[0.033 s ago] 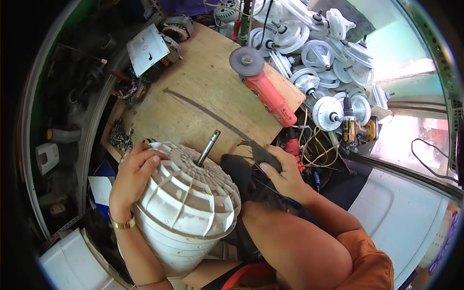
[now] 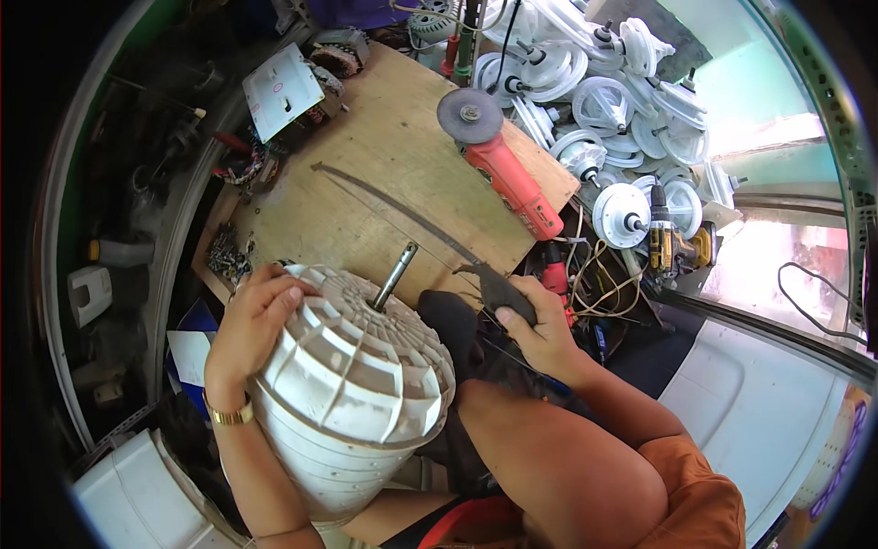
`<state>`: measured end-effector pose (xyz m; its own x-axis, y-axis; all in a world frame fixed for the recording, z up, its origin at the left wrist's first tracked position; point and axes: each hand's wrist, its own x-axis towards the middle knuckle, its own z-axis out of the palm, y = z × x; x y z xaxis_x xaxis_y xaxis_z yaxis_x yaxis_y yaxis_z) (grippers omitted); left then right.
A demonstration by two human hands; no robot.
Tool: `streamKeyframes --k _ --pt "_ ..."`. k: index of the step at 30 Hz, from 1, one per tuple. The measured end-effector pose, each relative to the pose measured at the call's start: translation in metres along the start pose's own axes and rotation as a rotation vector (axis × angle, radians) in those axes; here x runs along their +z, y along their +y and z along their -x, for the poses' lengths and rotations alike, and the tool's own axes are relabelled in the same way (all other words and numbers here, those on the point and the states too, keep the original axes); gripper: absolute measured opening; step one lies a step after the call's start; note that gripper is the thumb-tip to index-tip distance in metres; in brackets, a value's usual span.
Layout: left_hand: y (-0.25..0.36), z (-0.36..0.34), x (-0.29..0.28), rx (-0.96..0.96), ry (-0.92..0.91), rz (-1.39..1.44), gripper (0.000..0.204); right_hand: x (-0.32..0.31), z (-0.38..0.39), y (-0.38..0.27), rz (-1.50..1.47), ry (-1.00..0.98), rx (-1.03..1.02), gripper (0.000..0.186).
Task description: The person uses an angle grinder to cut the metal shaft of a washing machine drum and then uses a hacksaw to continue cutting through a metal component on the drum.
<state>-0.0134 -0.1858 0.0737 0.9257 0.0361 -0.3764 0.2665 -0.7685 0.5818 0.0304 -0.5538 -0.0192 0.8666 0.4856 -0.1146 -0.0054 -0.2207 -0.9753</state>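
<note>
A white ribbed plastic washing machine spin tub [image 2: 352,384] stands tilted in front of me, its bottom facing up, with a metal shaft [image 2: 396,276] rising from the hub. My left hand [image 2: 261,320] is laid over the tub's upper left rim, fingers close together and gripping it. In my right hand [image 2: 540,325] is a long, narrow saw blade [image 2: 398,212] by its dark wrapped handle [image 2: 501,295]. Past the tub, the blade reaches up and left over the board, apart from the shaft. My right knee is against the tub's right side.
A wooden board [image 2: 366,119] lies ahead, bearing a red angle grinder [image 2: 512,183] with its disc exposed. Several white gearboxes [image 2: 599,105] are piled at the far right. A yellow-black cordless drill [image 2: 672,238] and tangled cords [image 2: 608,279] sit nearby. Metal fasteners [image 2: 226,256] lie at left.
The saw blade has shifted very slightly, its tip now a little higher. Both hands keep their places, and the tub stands as before.
</note>
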Motion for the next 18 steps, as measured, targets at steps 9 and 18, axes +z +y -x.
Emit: streamKeyframes --k 9,18 --pt "-0.036 -0.027 -0.01 0.019 -0.213 0.261 0.031 0.02 0.008 -0.009 -0.108 0.005 -0.048 0.029" --pt "-0.029 -0.019 -0.002 0.046 -0.182 0.136 0.035 0.031 0.02 -0.006 0.008 0.03 -0.071 0.028"
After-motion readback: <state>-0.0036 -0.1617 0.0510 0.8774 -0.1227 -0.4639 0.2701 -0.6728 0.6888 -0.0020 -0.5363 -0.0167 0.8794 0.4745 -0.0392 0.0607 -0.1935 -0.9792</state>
